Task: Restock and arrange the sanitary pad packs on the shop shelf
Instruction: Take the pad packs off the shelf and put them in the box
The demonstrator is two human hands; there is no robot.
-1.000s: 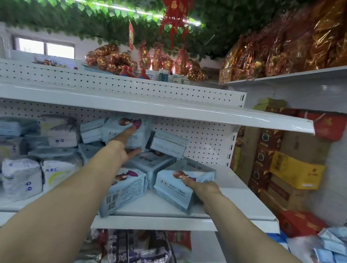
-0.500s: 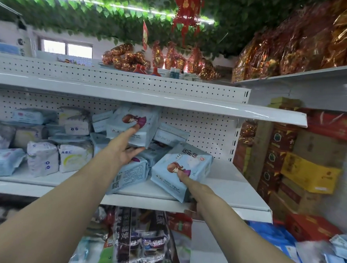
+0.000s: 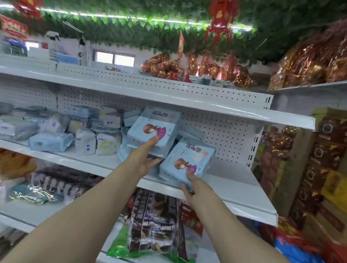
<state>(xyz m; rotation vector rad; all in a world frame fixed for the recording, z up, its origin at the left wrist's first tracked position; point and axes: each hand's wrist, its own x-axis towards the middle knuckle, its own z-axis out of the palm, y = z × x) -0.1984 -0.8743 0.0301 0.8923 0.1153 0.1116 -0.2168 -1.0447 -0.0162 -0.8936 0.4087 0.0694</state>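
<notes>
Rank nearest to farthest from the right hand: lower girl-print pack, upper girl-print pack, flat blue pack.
1. lower girl-print pack, gripped by the right hand.
2. upper girl-print pack, up-left, in the left hand.
3. flat blue pack, far left.

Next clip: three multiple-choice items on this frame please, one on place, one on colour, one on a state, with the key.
1. Where is the lower pack, in the right hand, against the upper pack? A right of it and lower; B above it; C on the floor.
2. Both packs' main colour? A red; B light blue; C yellow.
3. The left hand? A hangs idle; B holds a bottle; C holds the upper pack's lower edge.
Key: A, it sits lower right; B, pale blue wrappers; C, fingers pinch that edge.
</notes>
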